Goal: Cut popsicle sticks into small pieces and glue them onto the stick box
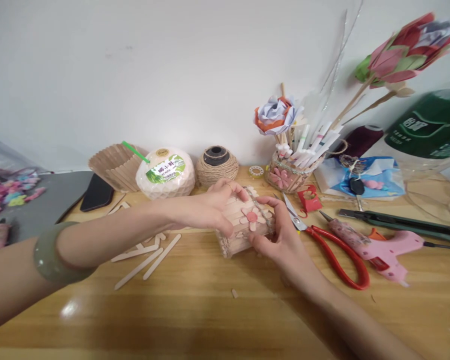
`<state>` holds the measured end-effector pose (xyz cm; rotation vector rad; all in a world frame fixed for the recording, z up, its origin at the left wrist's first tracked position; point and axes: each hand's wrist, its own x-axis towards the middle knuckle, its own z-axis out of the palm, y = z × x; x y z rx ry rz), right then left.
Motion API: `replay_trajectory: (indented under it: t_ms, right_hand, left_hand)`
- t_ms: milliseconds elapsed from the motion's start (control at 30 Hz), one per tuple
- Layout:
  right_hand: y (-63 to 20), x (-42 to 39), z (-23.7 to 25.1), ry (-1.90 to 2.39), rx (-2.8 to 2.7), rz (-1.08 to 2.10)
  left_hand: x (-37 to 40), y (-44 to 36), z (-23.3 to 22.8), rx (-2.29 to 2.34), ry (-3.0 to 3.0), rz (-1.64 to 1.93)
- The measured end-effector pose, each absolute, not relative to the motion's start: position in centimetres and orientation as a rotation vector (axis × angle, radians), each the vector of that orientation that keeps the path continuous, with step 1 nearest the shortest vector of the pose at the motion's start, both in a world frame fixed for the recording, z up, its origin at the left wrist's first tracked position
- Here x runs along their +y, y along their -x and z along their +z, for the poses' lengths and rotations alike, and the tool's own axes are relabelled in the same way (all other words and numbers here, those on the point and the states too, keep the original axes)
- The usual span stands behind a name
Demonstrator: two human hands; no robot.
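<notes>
A small craft-stick holder [234, 217] lies on its side on the wooden table. Lace-like trim runs along its end, and a wooden flower [251, 216] with a pink centre sits on its upper face. My left hand [213, 206] rests across its left part, thumb on the near side and fingers at the far side. On the right, my right hand [283, 240] curls around the holder's other end, with its index finger at the top edge and thumb near the flower. Several loose craft sticks [162, 256] lie left of the holder.
Red-handled scissors [339, 255], a pink glue gun [390, 252] and a green utility knife [405, 223] lie to the right. Behind stand a coconut drink [165, 187], a twine spool [217, 170] and a decorated pen holder [288, 175]. A phone [96, 192] lies at left.
</notes>
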<state>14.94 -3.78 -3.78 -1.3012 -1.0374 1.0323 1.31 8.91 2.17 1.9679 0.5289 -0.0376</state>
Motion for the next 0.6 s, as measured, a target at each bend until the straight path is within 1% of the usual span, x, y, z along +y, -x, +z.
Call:
replay_trajectory:
  t_ms: [133,267,333,400,467,533,600]
  right_hand:
    - [-15.3,-3.8,-3.9,1.273,-1.049,1.048]
    - [-15.9,-4.0,-3.8,1.128,-1.056,1.094]
    - [-16.3,-4.2,-3.7,1.182,-1.112,1.001]
    - [-16.7,-4.3,-3.6,1.34,-1.232,0.738]
    - [-17.0,-4.4,-3.6,1.447,-1.368,0.352]
    - [-17.2,-4.5,-3.5,1.43,-1.502,0.018]
    - [-17.3,-4.6,-3.5,1.367,-1.647,-0.165]
  left_hand:
    - [9.1,-1.1,2.3,0.52,-1.964,-0.033]
    - [9.2,-0.9,2.5,0.493,-1.768,0.038]
    - [9.2,-0.7,2.3,0.487,-1.675,0.092]
    - [9.2,-0.5,1.9,0.522,-1.661,0.168]
    - [9.1,-0.2,1.5,0.571,-1.692,0.248]
    - [8.9,0.1,1.1,0.597,-1.766,0.299]
    - [8.7,0.4,0.9,0.586,-1.877,0.334]
